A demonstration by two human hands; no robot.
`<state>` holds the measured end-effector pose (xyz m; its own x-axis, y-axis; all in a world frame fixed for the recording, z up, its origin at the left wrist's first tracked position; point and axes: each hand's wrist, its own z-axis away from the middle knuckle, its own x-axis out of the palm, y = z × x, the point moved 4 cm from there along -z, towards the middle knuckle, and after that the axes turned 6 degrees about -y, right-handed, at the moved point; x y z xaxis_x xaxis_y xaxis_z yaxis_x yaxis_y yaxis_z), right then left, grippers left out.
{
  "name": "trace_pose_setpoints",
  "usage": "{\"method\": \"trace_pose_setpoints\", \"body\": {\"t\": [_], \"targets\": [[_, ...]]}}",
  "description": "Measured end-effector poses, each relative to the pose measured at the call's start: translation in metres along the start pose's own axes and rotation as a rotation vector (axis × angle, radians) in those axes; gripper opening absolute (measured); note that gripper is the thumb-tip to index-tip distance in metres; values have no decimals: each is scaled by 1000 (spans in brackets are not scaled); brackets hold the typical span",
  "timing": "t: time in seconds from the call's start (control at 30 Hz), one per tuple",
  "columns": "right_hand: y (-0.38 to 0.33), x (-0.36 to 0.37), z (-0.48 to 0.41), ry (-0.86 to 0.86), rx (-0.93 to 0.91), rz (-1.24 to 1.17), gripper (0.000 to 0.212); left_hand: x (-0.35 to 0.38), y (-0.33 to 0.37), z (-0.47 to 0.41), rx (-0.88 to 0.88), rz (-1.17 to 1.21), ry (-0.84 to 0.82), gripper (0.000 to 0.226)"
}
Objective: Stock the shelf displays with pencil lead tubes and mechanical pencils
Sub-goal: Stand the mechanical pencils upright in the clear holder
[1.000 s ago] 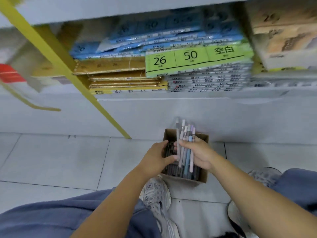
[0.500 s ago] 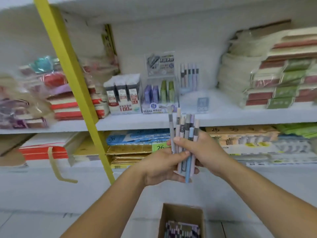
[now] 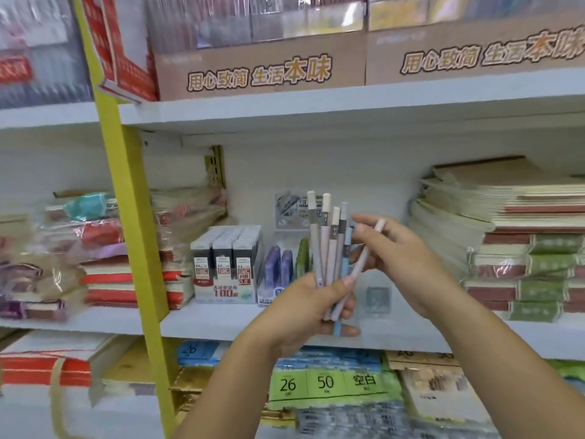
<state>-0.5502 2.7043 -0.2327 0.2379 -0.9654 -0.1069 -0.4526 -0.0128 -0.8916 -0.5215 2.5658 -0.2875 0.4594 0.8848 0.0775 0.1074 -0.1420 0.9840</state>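
Note:
My left hand (image 3: 311, 307) grips a bunch of pastel mechanical pencils (image 3: 327, 245), held upright in front of the middle shelf. My right hand (image 3: 400, 258) pinches one pale pink pencil (image 3: 364, 264) that leans out of the bunch to the right. Behind the pencils stands a clear pencil display (image 3: 285, 267) with purple and green packs and a printed card. To its left sits a white box of black lead tubes (image 3: 226, 264) marked 100.
A yellow upright post (image 3: 129, 217) crosses the shelves at left. Wrapped notebook stacks (image 3: 519, 248) fill the shelf's right side, and red and purple packs (image 3: 104, 264) its left. Cardboard display boxes (image 3: 262, 68) stand on the shelf above. Paper packs with green labels (image 3: 326, 383) lie below.
My view has lifted from the floor box to the middle shelf. Both hands rose with the pencils, and my right hand has drawn one pink pencil sideways out of the bunch.

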Motion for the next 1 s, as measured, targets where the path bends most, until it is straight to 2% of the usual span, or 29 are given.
{"method": "trace_pose_setpoints", "body": {"t": [0.17,0.23,0.33,0.43,0.53,0.6,0.73,1.0], "targets": [[1,-7,-13,-211,103,-34,24,-18,1,-13,66,-29,66,35],[2,-7,-17,-212,78,7,19,-24,1,-18,88,-23,123,30],[2,-7,-27,-73,-10,-104,11,-35,0,-21,137,-9,198,23],[0,-19,-39,174,-142,-210,9,-49,2,-22,188,-3,273,17],[-3,-34,-49,298,-316,15,19,-56,-2,-24,206,24,304,18],[0,-34,-54,246,-375,196,31,-56,-5,-27,211,58,313,17],[14,-29,-63,163,-359,483,51,-55,-12,-32,185,81,326,19],[29,-29,-66,111,-311,563,40,-54,-15,-34,150,58,324,21]]}}
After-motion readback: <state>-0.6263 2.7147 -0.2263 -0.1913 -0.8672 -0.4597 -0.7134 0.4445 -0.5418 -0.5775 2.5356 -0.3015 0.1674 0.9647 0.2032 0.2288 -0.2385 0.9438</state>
